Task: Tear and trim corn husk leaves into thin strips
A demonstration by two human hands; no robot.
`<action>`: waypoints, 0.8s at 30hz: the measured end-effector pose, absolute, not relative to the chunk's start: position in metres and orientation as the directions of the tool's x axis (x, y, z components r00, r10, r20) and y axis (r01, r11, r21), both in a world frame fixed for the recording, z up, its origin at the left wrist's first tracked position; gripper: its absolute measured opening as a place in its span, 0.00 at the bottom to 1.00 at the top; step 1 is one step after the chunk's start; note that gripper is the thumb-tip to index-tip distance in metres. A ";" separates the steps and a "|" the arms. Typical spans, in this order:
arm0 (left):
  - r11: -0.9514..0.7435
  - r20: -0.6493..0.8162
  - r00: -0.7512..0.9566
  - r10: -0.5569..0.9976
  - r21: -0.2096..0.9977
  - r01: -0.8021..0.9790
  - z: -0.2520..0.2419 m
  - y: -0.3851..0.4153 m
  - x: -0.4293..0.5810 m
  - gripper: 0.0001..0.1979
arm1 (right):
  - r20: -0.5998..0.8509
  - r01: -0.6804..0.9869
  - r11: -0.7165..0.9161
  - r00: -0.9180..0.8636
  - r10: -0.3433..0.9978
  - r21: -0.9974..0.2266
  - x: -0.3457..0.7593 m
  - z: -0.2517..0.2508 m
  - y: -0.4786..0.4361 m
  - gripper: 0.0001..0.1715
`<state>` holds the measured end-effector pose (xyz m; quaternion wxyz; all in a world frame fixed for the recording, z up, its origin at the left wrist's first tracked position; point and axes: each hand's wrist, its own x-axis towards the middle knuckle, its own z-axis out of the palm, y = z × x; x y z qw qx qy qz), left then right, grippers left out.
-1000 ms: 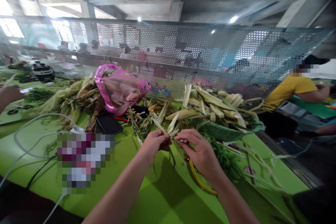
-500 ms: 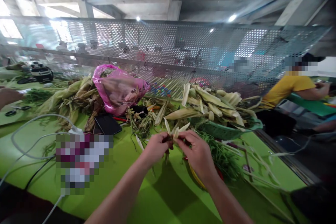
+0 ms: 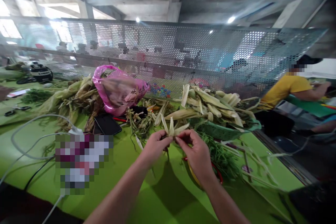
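Above the green table (image 3: 118, 189), my left hand (image 3: 157, 145) and my right hand (image 3: 195, 150) meet at a small bundle of pale corn husk strips (image 3: 172, 127). Its strips fan out upward like petals, and a thin darker end hangs below the fingers. Thumb and fingers of my left hand pinch the base of the bundle. My right hand pinches it from the other side, close to a strip that points right. Under my right wrist lies something with a yellow and red rim (image 3: 194, 175), partly hidden.
A green basket (image 3: 225, 131) heaped with dried corn husks (image 3: 210, 103) stands behind my right hand, with green sprigs (image 3: 225, 157) before it. Leftward are a pink plastic bag (image 3: 115, 91), a black phone (image 3: 107, 124), white cables (image 3: 39, 119) and scissors (image 3: 17, 109). A person in yellow (image 3: 288, 85) sits right.
The husk strips now stand more spread, with one upright in the middle. My fingers have shifted slightly at the base. At the far left, another person's hand has drawn back toward the edge.
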<state>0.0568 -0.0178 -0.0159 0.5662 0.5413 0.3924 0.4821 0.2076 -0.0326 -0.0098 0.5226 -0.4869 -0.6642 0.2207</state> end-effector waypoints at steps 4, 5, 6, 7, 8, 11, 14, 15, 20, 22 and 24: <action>-0.028 0.055 0.134 0.989 0.980 -0.199 -0.011 -0.020 0.054 0.10 | 0.364 0.268 0.345 0.022 0.931 -0.899 0.202 -0.012 -0.031 0.14; -0.024 0.053 0.132 0.990 0.976 -0.215 -0.011 -0.020 0.054 0.10 | 0.308 0.210 0.299 0.011 0.951 -0.931 0.201 -0.012 -0.031 0.15; -0.018 0.051 0.141 0.989 0.974 -0.227 -0.010 -0.021 0.053 0.10 | 0.255 0.154 0.251 0.004 0.967 -0.955 0.201 -0.013 -0.031 0.17; -0.008 0.047 0.159 0.986 0.972 -0.233 -0.010 -0.021 0.053 0.09 | 0.212 0.111 0.211 -0.001 0.977 -0.971 0.201 -0.014 -0.030 0.18; 0.004 0.039 0.179 0.983 0.972 -0.234 -0.010 -0.021 0.053 0.09 | 0.187 0.085 0.187 0.000 0.982 -0.979 0.201 -0.015 -0.030 0.19; 0.039 0.008 0.219 0.976 0.977 -0.209 -0.009 -0.022 0.054 0.09 | 0.222 0.069 0.218 0.054 0.974 -0.974 0.205 -0.017 -0.029 0.18; 0.054 -0.010 0.234 0.972 0.981 -0.184 -0.010 -0.022 0.054 0.08 | 0.319 0.119 0.308 0.086 0.944 -0.944 0.208 -0.017 -0.030 0.15; 0.055 -0.011 0.248 0.969 0.984 -0.172 -0.010 -0.021 0.055 0.07 | 0.350 0.156 0.336 0.077 0.933 -0.929 0.208 -0.016 -0.031 0.15; 0.011 -0.004 0.282 0.960 1.000 -0.023 -0.016 -0.019 0.054 0.05 | 0.517 0.382 0.483 -0.016 0.856 -0.788 0.208 -0.007 -0.035 0.09; -0.039 0.022 0.250 0.968 0.997 0.064 -0.018 -0.018 0.054 0.05 | 0.594 0.468 0.560 -0.090 0.800 -0.684 0.209 -0.004 -0.036 0.07; -0.094 0.055 0.236 0.970 0.984 0.155 -0.020 -0.018 0.053 0.05 | 0.619 0.508 0.616 -0.191 0.762 -0.602 0.210 -0.002 -0.035 0.06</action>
